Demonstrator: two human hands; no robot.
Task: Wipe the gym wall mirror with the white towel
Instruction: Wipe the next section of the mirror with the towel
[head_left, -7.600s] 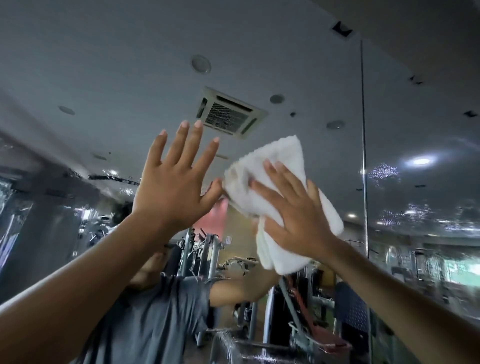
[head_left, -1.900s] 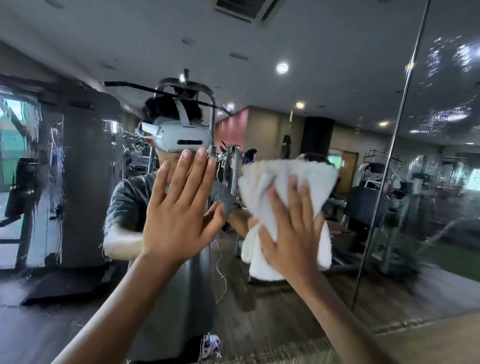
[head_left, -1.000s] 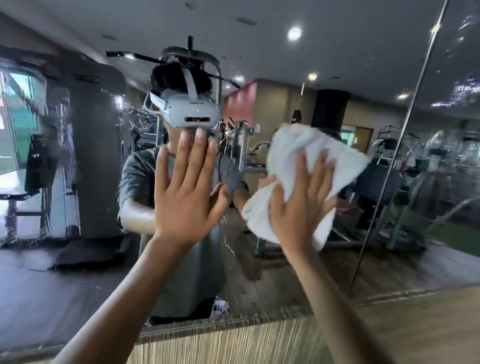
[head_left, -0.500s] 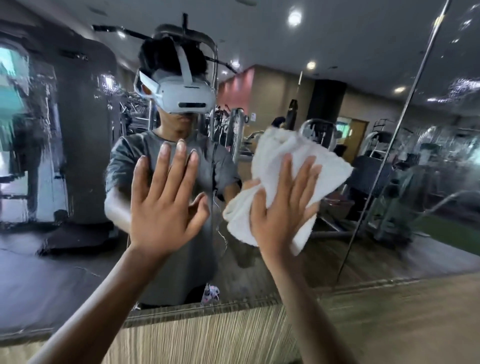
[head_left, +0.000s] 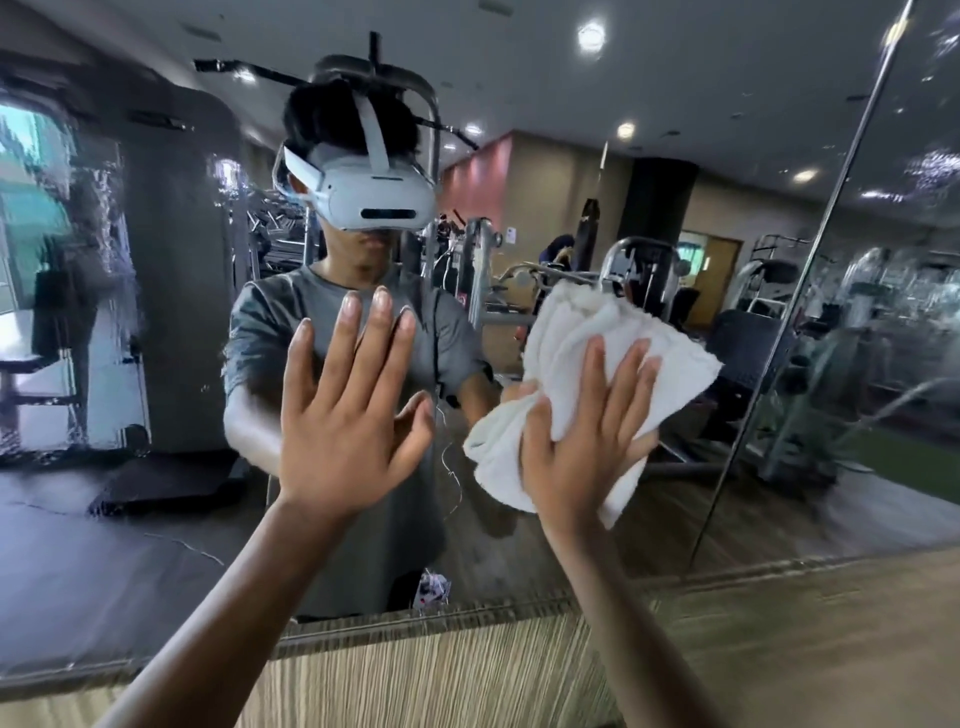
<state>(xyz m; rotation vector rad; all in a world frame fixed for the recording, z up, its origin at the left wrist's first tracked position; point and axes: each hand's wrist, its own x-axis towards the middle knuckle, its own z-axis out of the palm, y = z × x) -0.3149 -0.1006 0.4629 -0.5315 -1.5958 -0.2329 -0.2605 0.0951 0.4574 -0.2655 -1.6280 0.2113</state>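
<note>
Wiping large reflective gym wall mirror (head_left: 779, 364) | right hand (head_left: 587, 441) flat, pressing crumpled white towel (head_left: 587, 374) | left hand (head_left: 348, 415) open, empty | next: sweep right

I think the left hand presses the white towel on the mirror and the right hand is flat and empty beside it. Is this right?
Not quite: the hands are swapped. In the head view, the right hand presses the white towel on the mirror, and the left hand is flat and empty beside it.
</note>
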